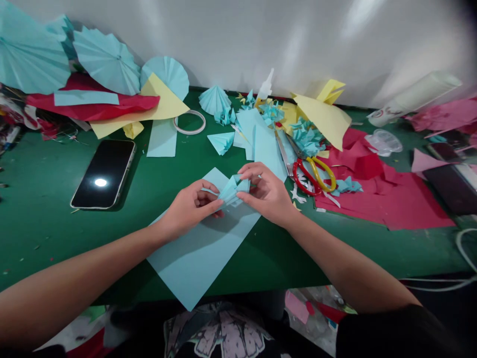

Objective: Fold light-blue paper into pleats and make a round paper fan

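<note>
My left hand (192,208) and my right hand (265,191) both pinch a small folded light-blue paper piece (233,190), pleated like a fan, just above the green table (44,209). Under my hands lies a large flat light-blue paper sheet (201,253) that reaches over the table's front edge. The fingers of both hands are closed on the folded piece from either side.
A black phone (104,173) lies at the left. Scissors with red and yellow handles (312,175) rest right of my hands on red paper (387,199). Blue paper fans (108,59), yellow sheets (324,117), a tape ring (190,122) and a glue bottle (265,87) crowd the back.
</note>
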Demonstrator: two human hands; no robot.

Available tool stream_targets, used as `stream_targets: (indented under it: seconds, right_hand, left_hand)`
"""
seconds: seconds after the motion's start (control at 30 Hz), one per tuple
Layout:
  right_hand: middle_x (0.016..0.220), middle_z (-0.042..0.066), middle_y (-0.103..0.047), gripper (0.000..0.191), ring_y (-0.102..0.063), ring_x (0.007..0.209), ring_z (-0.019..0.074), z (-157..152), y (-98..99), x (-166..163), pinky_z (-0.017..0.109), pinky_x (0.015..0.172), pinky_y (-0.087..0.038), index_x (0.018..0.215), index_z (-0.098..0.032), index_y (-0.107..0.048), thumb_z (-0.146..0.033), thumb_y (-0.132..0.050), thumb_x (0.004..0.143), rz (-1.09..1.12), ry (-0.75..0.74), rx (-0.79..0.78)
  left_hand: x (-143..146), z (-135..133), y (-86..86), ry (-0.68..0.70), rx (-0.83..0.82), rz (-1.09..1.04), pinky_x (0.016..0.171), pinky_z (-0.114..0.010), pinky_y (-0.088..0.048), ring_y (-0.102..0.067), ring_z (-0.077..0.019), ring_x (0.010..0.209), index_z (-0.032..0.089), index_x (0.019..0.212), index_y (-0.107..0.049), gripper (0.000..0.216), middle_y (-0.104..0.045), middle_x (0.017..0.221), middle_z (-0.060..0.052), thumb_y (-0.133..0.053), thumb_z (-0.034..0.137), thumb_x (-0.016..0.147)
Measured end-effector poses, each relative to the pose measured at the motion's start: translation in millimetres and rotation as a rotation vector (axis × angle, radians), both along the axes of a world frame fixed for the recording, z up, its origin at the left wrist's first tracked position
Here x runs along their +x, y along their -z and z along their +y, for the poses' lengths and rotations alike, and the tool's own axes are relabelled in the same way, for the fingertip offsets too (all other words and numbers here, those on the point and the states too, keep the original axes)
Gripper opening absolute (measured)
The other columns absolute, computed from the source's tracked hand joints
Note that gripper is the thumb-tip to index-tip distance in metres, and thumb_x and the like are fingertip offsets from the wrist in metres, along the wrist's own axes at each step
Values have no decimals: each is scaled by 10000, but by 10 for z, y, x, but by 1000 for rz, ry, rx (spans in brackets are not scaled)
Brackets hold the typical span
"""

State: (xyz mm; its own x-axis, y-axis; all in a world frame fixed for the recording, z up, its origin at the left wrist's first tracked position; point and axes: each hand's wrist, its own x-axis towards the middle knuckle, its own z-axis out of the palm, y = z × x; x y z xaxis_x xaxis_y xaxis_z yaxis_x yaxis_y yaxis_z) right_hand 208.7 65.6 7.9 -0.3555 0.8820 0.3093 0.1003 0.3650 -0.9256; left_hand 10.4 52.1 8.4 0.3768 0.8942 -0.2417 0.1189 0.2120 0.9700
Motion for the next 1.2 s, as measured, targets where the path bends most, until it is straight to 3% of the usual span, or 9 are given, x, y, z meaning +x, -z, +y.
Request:
stream_targets:
  seconds: [0.13,0.27,0.4,0.53,0.77,0.93,1.07,1.2]
  right_hand:
    - [1029,44,-462,249,-523,873,131,-11,-1,-1,259,652,-470,945,-232,-526,-141,-641,743,36,-13,4]
    - [1024,31,-478,339,-525,846,123,-31,-2,-8,253,646,-486,1008,-255,-503,-162,-666,726,54,30,-39]
    - [981,15,-509,440,-540,870,130,-47,5,-33,268,694,-506,1049,-269,-475,-162,-701,687,92,56,-16]
    - [940,32,-523,327,-553,852,142,-55,-4,-40,289,679,-507,998,-243,-516,-140,-651,718,20,61,138]
    - [881,42,-579,175,-584,801,157,-119,-28,-23,321,666,-524,862,-250,-577,-115,-599,754,-176,43,611]
    - [923,53,-582,133,-569,853,155,-155,-5,-19,315,692,-519,870,-250,-592,-149,-513,833,-271,-31,828]
    - [880,38,-607,89,-552,879,154,-173,-37,-15,293,729,-511,823,-240,-607,-157,-585,799,-347,-16,921]
    - [909,43,-626,109,-555,904,155,-179,-46,4,297,753,-514,869,-242,-589,-155,-554,814,-404,-90,961]
  left_hand:
    - [2,7,31,9,-17,-8,673,-278,-537,-676,-160,669,166,1024,-558,348,-696,727,-23,-653,318,726]
    - [-1,30,77,-3,7,-63,722,-267,-535,-670,-147,742,176,912,-638,238,-703,831,-25,-667,315,721]
    - [-9,16,81,-75,131,-29,683,-233,-533,-658,-136,750,183,838,-655,178,-699,828,-15,-681,300,707]
    - [-31,-40,67,-142,394,136,702,-246,-525,-649,-148,793,185,855,-648,151,-692,854,-26,-655,276,735]
    - [-57,-60,39,-140,759,333,990,-380,-399,-611,-174,1005,206,944,-610,160,-685,1004,-29,-572,178,791]
    - [-62,-23,47,-149,1017,344,966,-406,-397,-625,-183,975,220,803,-628,128,-708,913,-15,-564,115,770]
    - [-78,-4,56,-171,1088,353,914,-390,-430,-632,-183,938,225,702,-621,120,-706,914,-19,-579,128,758]
    - [-86,-3,46,-143,1135,336,888,-372,-427,-640,-175,890,240,666,-619,144,-710,817,6,-587,130,754]
